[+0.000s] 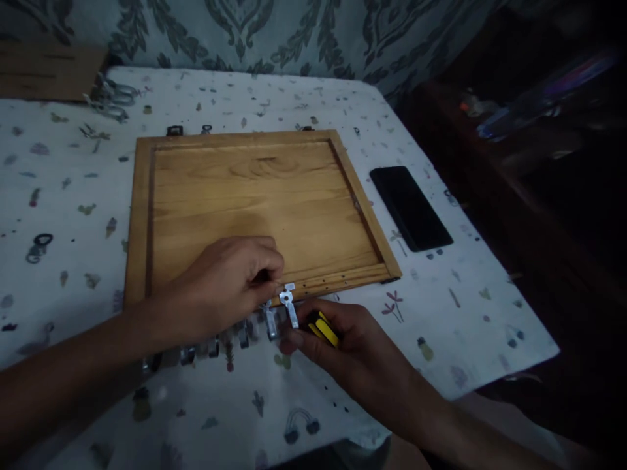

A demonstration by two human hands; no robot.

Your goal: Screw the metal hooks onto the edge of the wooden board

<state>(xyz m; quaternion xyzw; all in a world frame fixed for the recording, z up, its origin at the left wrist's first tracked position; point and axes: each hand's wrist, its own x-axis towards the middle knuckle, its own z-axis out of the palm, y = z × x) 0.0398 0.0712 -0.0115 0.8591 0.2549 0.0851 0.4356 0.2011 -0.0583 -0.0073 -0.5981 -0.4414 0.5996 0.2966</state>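
Observation:
A shallow framed wooden board [259, 202] lies on the table, with small dark holes along its near rail. My left hand [240, 274] rests over that rail, thumb and finger pinched beside a flat-headed metal hook [289, 305]; whatever they pinch is too small to make out. My right hand [347, 346] is closed around a yellow-and-black tool handle [323, 328], and its fingertips are at the lower end of the same hook. Another metal hook [271, 323] sits just left of it. Further metal hooks [214, 346] hang in a row along the near edge, partly behind my left arm.
A black phone [411, 207] lies right of the board. At the back left are a cardboard box [51, 72] and a pile of metal hooks [115, 98]. A patterned cloth [470, 313] covers the table, whose right edge drops into darkness. Patterned wallpaper [294, 39] stands behind.

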